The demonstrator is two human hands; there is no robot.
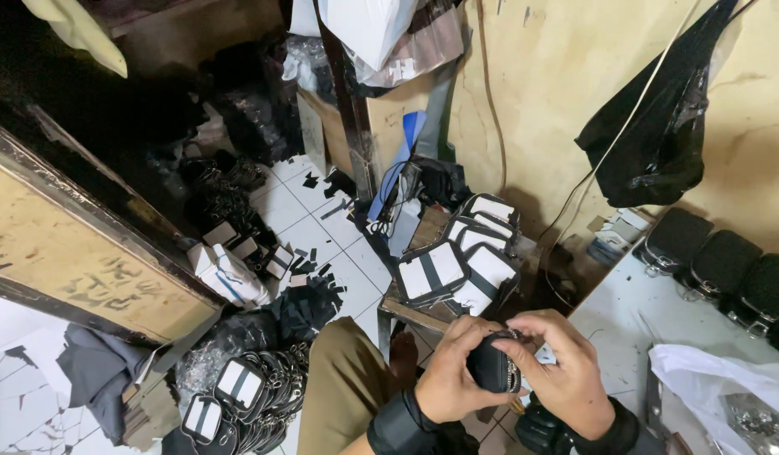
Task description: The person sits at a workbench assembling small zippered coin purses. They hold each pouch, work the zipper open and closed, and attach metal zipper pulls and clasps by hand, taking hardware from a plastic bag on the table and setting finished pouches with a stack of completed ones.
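Head view: both hands are wrapped round a small black zip pouch (493, 365) low in the middle, left hand (450, 373) cupping its side, right hand (565, 371) pinching it near the zipper. Just behind sits a little wooden stool (423, 313) stacked with black-and-white pouches (432, 271), with another pile of pouches (238, 396) on the tiled floor (309, 227) to the left.

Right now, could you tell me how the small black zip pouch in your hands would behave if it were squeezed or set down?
The black pouch looks soft and padded, so it would probably give slightly. Both the left hand and right hand wrap it easily, suggesting it is light. Its rounded shape might rock, though hardly roll.
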